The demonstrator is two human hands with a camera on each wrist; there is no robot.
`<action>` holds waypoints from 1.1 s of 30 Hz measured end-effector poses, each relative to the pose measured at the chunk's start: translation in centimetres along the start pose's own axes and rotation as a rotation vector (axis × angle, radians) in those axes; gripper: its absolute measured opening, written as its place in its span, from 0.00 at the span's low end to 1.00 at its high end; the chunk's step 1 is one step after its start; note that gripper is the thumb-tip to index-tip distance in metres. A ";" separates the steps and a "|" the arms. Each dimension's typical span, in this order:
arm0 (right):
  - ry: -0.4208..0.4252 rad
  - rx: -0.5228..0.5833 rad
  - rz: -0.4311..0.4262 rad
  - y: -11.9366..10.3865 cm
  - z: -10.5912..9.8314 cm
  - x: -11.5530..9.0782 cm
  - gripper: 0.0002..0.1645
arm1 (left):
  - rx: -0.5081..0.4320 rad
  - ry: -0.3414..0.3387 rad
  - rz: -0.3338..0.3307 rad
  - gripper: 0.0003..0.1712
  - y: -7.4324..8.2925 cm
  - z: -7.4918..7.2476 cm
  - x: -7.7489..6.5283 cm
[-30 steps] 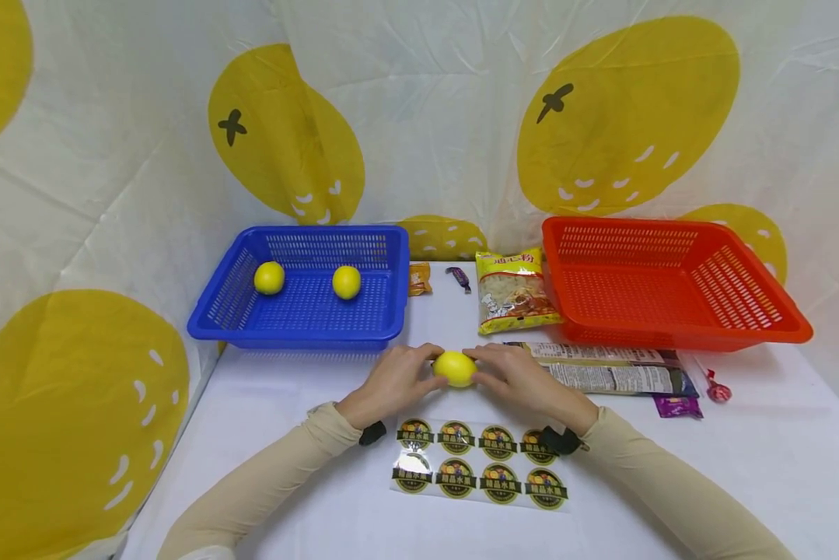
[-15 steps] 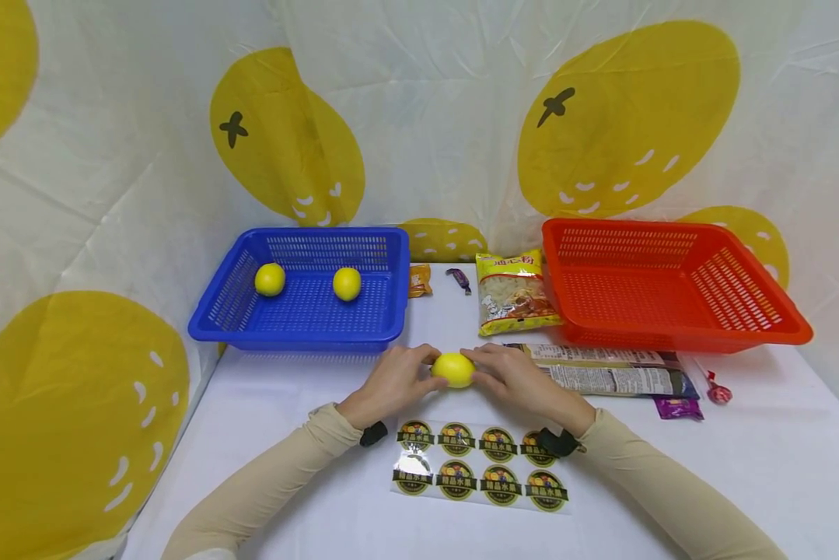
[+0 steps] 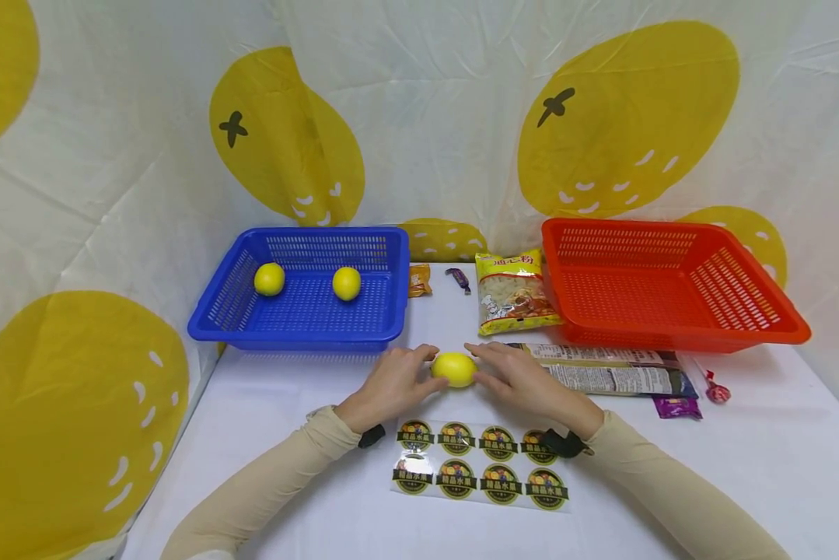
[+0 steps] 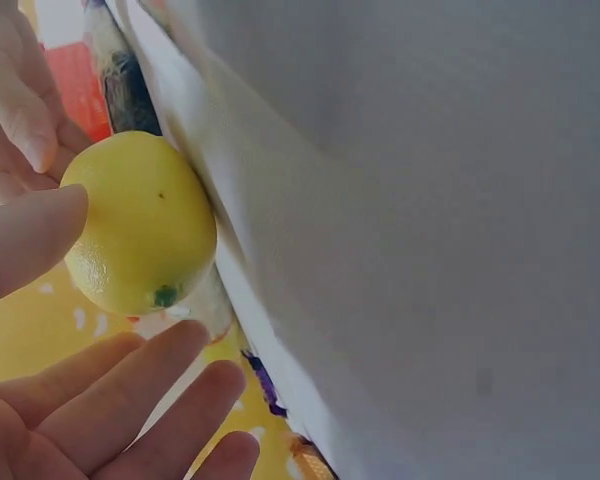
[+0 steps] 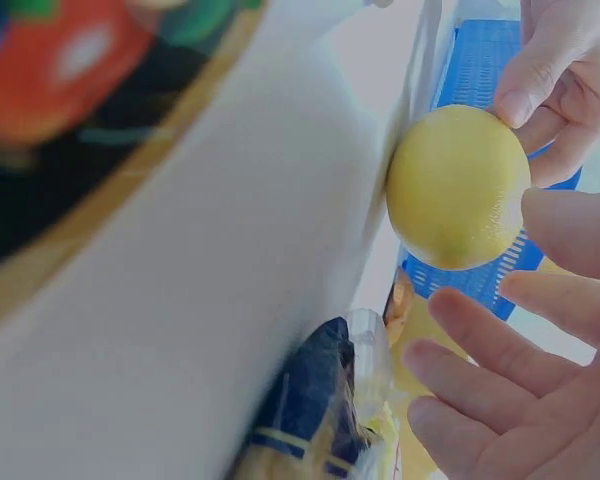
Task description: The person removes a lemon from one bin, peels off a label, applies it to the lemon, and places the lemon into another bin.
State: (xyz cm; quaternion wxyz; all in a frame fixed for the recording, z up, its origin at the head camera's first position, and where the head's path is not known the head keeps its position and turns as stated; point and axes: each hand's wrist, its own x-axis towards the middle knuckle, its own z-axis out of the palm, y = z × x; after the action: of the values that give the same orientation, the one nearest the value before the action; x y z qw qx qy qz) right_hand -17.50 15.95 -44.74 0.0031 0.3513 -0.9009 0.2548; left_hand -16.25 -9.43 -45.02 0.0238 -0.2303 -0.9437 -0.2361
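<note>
A yellow lemon (image 3: 453, 369) lies on the white tablecloth between the two hands. The left hand (image 3: 395, 383) is at its left side; in the left wrist view the thumb (image 4: 40, 230) overlaps the lemon, while the other fingers spread loosely below it. On the opposite side, the right hand (image 3: 524, 381) has its thumb and fingers parted, with a small gap to the fruit in the head view. A dark green spot marks one end of the lemon (image 4: 140, 225). In front of both wrists lies a clear sheet of round fruit stickers (image 3: 478, 465).
A blue basket (image 3: 300, 342) with two lemons stands at back left, a red basket (image 3: 671, 338) at back right. Between them are a yellow pasta bag (image 3: 513, 292) and small wrapped sweets (image 3: 459, 279). Long printed packets (image 3: 608, 377), a lollipop (image 3: 718, 392) and a purple sweet (image 3: 678, 407) lie right.
The right hand's fingers have parted slightly from the lemon, and the left hand's have loosened a little. The lemon stays in nearly the same spot.
</note>
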 end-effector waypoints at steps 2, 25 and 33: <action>-0.001 0.006 0.015 -0.1 -0.4 -0.3 0.32 | 0.006 0.014 0.002 0.33 -0.1 -0.1 -0.2; -0.123 -0.014 -0.016 -4.4 0.1 -6.6 0.29 | 0.033 -0.097 0.023 0.33 1.0 -1.5 -7.4; -0.113 -0.138 -0.062 -5.5 1.7 -5.7 0.27 | 0.054 -0.097 0.093 0.27 1.4 -0.6 -7.5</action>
State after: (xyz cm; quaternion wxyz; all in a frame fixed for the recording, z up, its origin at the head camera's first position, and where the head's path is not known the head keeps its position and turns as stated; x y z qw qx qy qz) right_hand -9.45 15.32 -44.80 -0.0154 0.3920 -0.9037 0.1715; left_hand -8.98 -11.80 -45.08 -0.0046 -0.2843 -0.9381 -0.1977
